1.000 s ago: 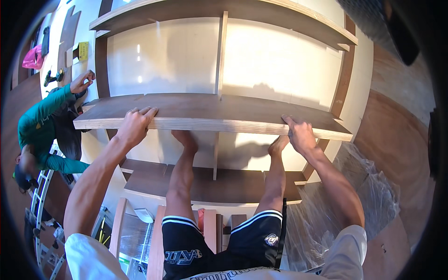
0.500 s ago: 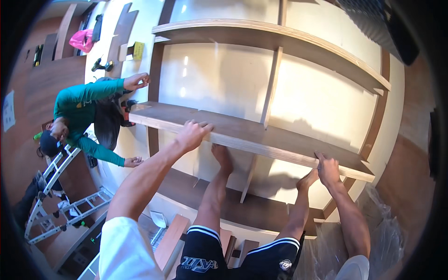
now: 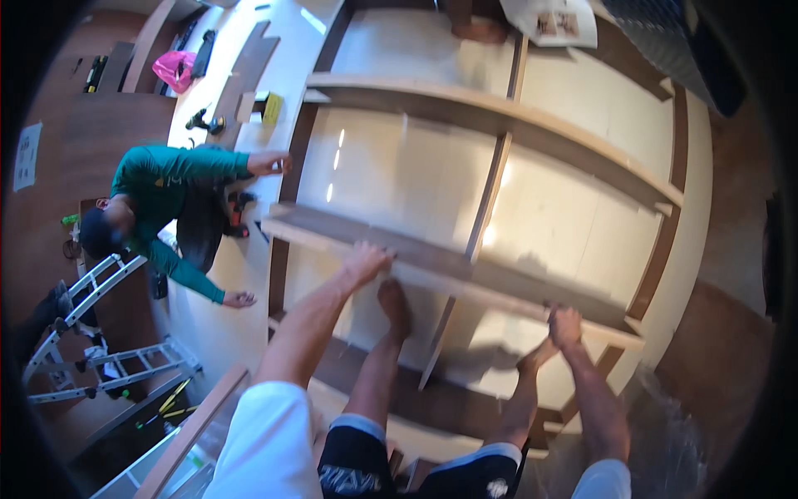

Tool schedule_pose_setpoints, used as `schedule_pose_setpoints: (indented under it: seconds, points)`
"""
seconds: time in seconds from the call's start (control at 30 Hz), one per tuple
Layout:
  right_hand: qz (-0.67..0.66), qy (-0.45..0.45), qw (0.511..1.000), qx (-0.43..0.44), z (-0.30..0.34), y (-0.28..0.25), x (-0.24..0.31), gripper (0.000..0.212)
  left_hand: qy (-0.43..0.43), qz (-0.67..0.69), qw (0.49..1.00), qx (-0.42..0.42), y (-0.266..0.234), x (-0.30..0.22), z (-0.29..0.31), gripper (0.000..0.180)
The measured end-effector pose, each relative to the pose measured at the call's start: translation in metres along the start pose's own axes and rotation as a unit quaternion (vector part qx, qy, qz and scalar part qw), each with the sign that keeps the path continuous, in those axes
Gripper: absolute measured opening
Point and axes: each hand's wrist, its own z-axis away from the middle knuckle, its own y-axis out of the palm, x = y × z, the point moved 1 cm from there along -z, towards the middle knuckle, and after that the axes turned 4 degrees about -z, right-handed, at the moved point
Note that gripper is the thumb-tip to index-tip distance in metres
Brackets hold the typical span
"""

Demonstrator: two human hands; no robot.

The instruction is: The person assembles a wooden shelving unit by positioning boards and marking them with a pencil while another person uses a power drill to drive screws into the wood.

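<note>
A long brown shelf board (image 3: 478,291) with a pale front edge lies across a large shelving frame (image 3: 492,187). Around its edge, left of the middle, curl the fingers of my left hand (image 3: 366,263). My right hand (image 3: 565,328) grips the same edge near the board's right end. Motion blurs the board and both hands slightly. My bare feet are below the board, inside the frame, the left foot (image 3: 395,303) near my left hand and the right foot (image 3: 536,358) beside my right hand.
A co-worker in a green sleeve (image 3: 199,162) is at the left, hands near the frame's side. Drills (image 3: 239,214), a yellow box (image 3: 268,108) and a pink bag (image 3: 174,72) lie nearby. An aluminium ladder (image 3: 137,364) stands lower left; printed paper (image 3: 553,21) is at the top.
The view has shifted. The board, held in both my hands, now sits closer in line with the frame; its left end stuck out farther past the upright before. Paper has come into view.
</note>
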Motion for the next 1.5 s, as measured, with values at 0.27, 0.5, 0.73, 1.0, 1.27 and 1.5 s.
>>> schedule_pose_setpoints:
  seconds: [0.27, 0.5, 0.73, 1.0, 1.27, 1.5]
  points:
    - [-0.059, -0.048, 0.995, -0.064, -0.011, -0.017, 0.005, 0.045, -0.030, 0.033, 0.992, 0.121, -0.003, 0.009, -0.034, 0.052]
    - [-0.083, -0.026, 0.995, -0.052, -0.009, 0.006, -0.001, 0.047, -0.031, 0.045, 0.998, 0.013, 0.032, -0.006, -0.030, 0.036]
    - [-0.097, -0.048, 0.991, -0.078, -0.016, 0.007, 0.000, 0.053, -0.098, 0.024, 0.995, -0.011, 0.037, -0.017, -0.032, 0.015]
    - [-0.098, -0.127, 0.987, -0.009, -0.023, -0.023, 0.056, 0.083, -0.118, 0.044, 0.978, -0.167, 0.032, -0.029, -0.016, 0.032]
    - [-0.056, -0.110, 0.991, 0.044, -0.041, -0.018, 0.054, 0.082, -0.090, 0.076, 0.993, 0.030, 0.019, -0.014, -0.040, 0.021]
    - [-0.073, -0.190, 0.979, -0.007, -0.051, 0.012, 0.027, 0.066, -0.105, 0.045, 0.992, -0.058, 0.056, -0.015, -0.024, 0.018]
